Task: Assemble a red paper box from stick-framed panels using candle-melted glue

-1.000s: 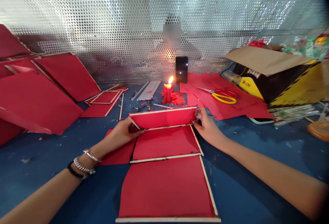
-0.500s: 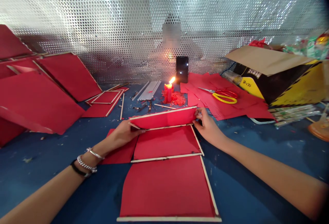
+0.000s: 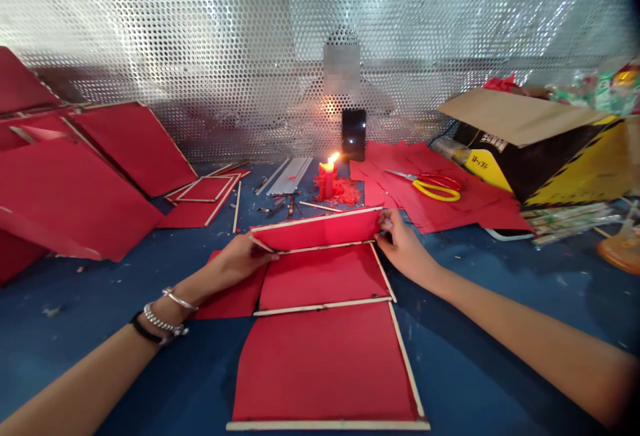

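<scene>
A red panel edged with thin pale sticks (image 3: 325, 363) lies on the blue table, its sections joined in a row running away from me. The farthest section, a narrow red flap (image 3: 320, 228), is tilted up. My left hand (image 3: 243, 259) grips the flap's left end, fingers partly hidden behind it. At its right end, my right hand (image 3: 400, 243) pinches the edge between thumb and fingers. A separate red sheet (image 3: 230, 296) sticks out under my left hand. Just beyond the flap burns a red candle (image 3: 329, 183) amid melted wax.
Stick-edged red panels (image 3: 75, 189) are piled at the left. Scissors (image 3: 435, 186) rest on red sheets (image 3: 400, 163) at the right, near a black and yellow box (image 3: 565, 163). A black phone (image 3: 354, 135) leans on the perforated metal wall (image 3: 225, 56). Grey strips (image 3: 290, 176) lie left of the candle.
Both hands keep hold of the flap, almost unmoved. My left wrist and forearm have shifted slightly to the left.
</scene>
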A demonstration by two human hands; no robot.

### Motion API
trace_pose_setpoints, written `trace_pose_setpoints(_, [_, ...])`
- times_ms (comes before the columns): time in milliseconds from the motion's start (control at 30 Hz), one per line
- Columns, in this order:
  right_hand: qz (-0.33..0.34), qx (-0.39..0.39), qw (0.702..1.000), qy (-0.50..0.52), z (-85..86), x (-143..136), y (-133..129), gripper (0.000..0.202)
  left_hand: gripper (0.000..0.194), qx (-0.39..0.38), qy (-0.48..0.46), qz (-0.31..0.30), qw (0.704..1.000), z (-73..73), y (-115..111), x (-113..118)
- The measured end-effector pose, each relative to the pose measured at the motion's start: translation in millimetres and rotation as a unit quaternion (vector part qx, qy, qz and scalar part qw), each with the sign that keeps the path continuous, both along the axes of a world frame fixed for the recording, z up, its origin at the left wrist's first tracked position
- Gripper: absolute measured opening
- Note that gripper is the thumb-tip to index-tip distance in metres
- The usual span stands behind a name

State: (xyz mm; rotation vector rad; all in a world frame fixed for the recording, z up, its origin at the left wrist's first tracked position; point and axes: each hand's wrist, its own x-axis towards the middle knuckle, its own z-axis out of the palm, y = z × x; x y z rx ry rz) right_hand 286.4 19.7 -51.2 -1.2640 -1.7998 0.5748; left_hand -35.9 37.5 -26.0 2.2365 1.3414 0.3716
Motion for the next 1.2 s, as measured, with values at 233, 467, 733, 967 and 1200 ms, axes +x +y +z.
trace_pose_setpoints(233, [0.0,-0.013,1.0,0.015,0.1,-1,0,0.025,0.061,0.145,-0.21,0.059,0.965,25.4,-18,8])
trace_pose_setpoints(467, [0.01,-0.01,1.0,0.02,2.4,-1,-1,0.024,0.037,0.422,0.013,-0.155,0.893,51.9,-58,37])
trace_pose_setpoints(733, [0.019,-0.032,0.997,0.07,-0.1,-1,3,0.025,0.036,0.276,0.307,-0.151,0.898,23.9,-50,101])
trace_pose_setpoints(967, [0.024,-0.05,0.996,0.063,-2.7,-1,4,0.031,0.034,0.297,0.29,-0.084,0.906,11.4,-53,103])
trace_pose_setpoints(1200, [0.042,-0.045,0.994,0.085,-6.0,-2,5,0.032,0.032,0.29,0.306,-0.099,0.902,10.5,-52,105])
